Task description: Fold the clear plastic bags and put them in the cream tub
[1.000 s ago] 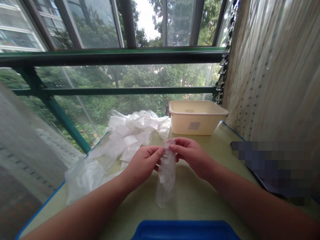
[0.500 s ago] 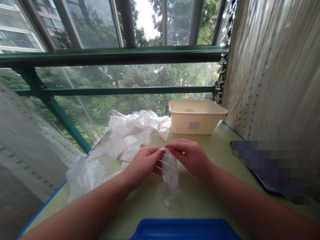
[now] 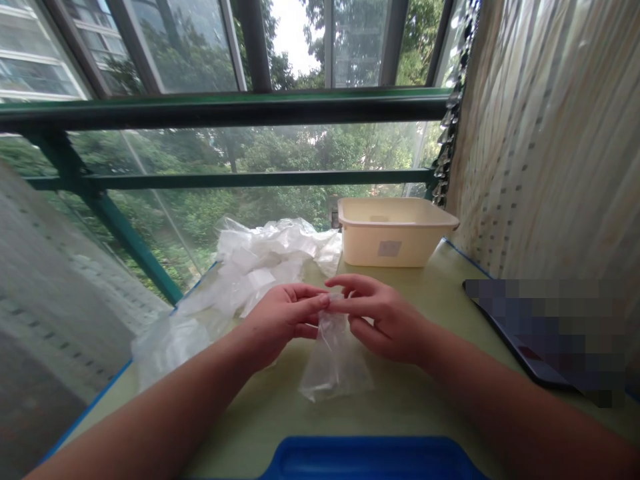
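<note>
A clear plastic bag hangs between my hands over the green table, its lower end flared out wide. My left hand pinches the gathered top of the bag between thumb and fingers. From the other side, my right hand meets it at the same spot, one finger laid across the bag's top against the left thumb. Its index finger lifts a little above. Part of the right hand's grip on the film is hidden. Loose crumpled plastic bags lie in a pile beyond my left hand.
A cream plastic basin with a small label stands at the back right. On the right lies a dark flat device, partly blurred out. The rim of a blue tray shows at the near edge. Behind runs a green railing; a curtain hangs on the right.
The bag's hanging end has spread from a narrow strip into a wide flare. My right hand's fingers have shifted across its top and parted, while the left keeps its pinch.
</note>
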The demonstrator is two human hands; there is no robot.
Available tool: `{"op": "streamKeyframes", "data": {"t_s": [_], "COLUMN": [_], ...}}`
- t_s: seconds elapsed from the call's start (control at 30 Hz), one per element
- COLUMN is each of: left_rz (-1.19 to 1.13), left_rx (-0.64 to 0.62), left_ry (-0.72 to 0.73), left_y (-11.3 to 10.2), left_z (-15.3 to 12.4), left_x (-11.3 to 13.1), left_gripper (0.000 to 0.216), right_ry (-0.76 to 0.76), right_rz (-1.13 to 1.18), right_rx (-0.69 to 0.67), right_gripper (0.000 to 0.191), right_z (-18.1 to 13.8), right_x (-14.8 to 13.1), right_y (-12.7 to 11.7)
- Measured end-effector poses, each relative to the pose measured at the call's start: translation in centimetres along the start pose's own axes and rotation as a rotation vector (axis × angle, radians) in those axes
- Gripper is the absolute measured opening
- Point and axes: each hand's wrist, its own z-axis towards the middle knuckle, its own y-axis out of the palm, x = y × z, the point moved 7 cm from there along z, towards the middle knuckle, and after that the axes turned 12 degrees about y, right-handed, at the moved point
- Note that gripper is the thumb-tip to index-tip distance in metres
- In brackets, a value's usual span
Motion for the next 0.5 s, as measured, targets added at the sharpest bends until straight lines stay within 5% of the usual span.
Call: {"op": "streamKeyframes", "data": {"t_s": [0.3,0.5], "left_rz": [0.045,0.228], "left_rx": [0.03,-0.07], "left_ry": [0.02,0.069], "left_y": [-0.7,0.2], "left_z": [0.4,0.2], "left_x": [0.3,0.3], "left_gripper": [0.027,0.039], "right_ry": [0.367,0.788], "right_rz": [0.479,0.954], "right_rx": [-0.06,0.08], "right_gripper": [0.024,0.023], "right_z": [0.5,0.2], "right_x": [2.6,6.2], "right_y": [1.1,1.9]}}
